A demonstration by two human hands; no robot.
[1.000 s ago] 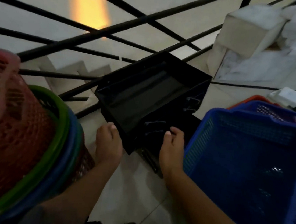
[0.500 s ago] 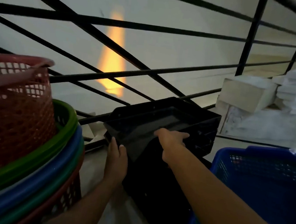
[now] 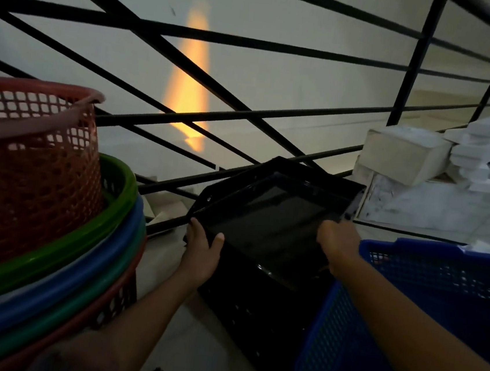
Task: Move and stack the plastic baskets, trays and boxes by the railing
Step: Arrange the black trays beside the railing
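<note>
A black plastic tray [image 3: 268, 209] sits tilted on top of a stack of black crates [image 3: 255, 304] beside the railing [image 3: 245, 116]. My left hand [image 3: 202, 249] grips the tray's near left corner, thumb over the rim. My right hand [image 3: 337, 240] holds the tray's right edge, fingers curled over it. A blue mesh basket [image 3: 425, 295] stands at the right, partly behind my right forearm. At the left, a red mesh basket [image 3: 30, 169] rests in a pile of round green, blue and red baskets [image 3: 104, 249].
White boxes [image 3: 404, 153] and a stack of flat white packs [image 3: 480, 149] lie on the tiled floor at the far right. Black railing bars run across the view, with a stairwell wall behind. Pale floor tiles [image 3: 168, 271] show between the basket pile and the crates.
My left hand has risen from the crate's side to the tray's corner. My right hand has shifted to the tray's right edge. The tray now sits tilted, and the view has come closer.
</note>
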